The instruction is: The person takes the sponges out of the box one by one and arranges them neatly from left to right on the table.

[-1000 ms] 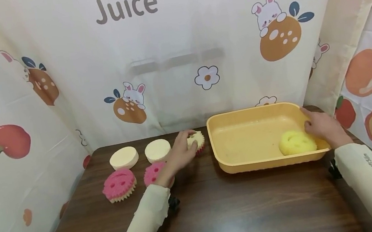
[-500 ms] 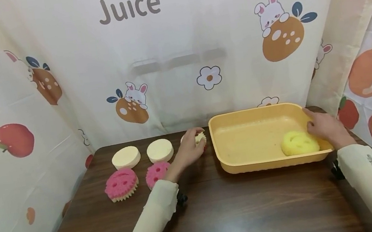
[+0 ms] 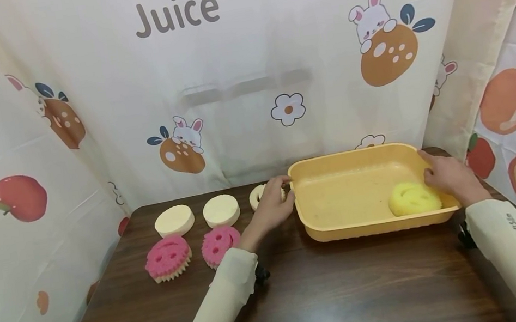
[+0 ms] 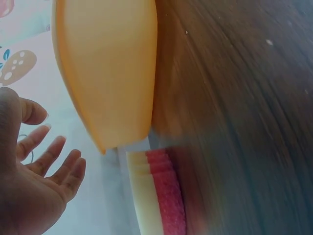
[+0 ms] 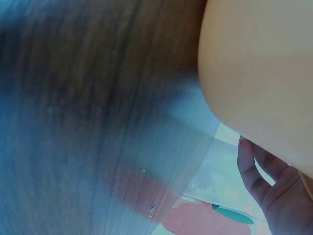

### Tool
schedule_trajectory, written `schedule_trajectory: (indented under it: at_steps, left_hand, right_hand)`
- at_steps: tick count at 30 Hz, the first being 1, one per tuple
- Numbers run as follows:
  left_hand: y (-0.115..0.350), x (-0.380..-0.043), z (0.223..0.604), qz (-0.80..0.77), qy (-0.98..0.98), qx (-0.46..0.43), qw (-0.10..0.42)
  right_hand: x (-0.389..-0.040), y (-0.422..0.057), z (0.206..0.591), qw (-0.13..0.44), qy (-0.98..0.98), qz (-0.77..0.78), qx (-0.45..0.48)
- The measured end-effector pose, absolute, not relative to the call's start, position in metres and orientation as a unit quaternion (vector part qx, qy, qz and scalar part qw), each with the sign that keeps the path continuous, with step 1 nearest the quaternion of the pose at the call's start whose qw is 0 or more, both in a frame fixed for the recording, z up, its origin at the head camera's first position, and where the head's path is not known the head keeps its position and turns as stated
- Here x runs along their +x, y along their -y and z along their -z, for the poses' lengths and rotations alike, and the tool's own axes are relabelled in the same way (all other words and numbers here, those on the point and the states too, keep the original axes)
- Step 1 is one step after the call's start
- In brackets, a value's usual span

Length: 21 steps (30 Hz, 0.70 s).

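Note:
My left hand (image 3: 271, 207) is at the left end of a yellow plastic tray (image 3: 347, 231), its fingers loosely bent and spread. In the left wrist view a gap shows between the left hand (image 4: 34, 176) and the tray (image 4: 107, 73); nothing is held. Below it lies a cream-and-pink sponge (image 4: 159, 196) with a toothed edge, partly hidden by the hand in the head view. My right hand (image 3: 453, 177) grips the tray's right rim, with fingers against the outer wall. A yellow smiley sponge (image 3: 414, 198) rests in the tray's front right corner.
Two cream round sponges (image 3: 174, 221) stand at the back left of the dark wooden table (image 3: 355, 290). In front of them lie two pink smiley sponges (image 3: 167, 257) with toothed edges. A printed curtain (image 3: 242, 47) hangs behind the table.
My left hand has moved right, off the cream-and-pink sponge and up to the tray's left rim. More of that sponge's left side now shows. The right hand stays on the tray.

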<state>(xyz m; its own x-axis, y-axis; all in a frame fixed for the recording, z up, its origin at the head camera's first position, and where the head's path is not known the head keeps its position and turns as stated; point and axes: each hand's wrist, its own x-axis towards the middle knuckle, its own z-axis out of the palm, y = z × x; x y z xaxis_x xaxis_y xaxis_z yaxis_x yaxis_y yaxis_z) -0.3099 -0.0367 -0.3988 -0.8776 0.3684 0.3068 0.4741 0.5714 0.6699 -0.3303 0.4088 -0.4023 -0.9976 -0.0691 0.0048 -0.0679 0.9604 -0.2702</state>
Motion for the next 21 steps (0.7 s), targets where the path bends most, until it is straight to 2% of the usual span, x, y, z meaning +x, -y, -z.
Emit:
schedule_trajectory:
  at_steps: [5,21]
  left_hand:
    - [0.03,-0.311,0.399,0.353,0.898,-0.252,0.077]
    - [-0.003,-0.313,0.396,0.333,0.901,-0.269,0.063]
  right_hand:
    - [-0.329,-0.408,0.403,-0.011,-0.989,0.14,-0.046]
    - [-0.33,-0.41,0.404,-0.016,-0.99,0.135,-0.044]
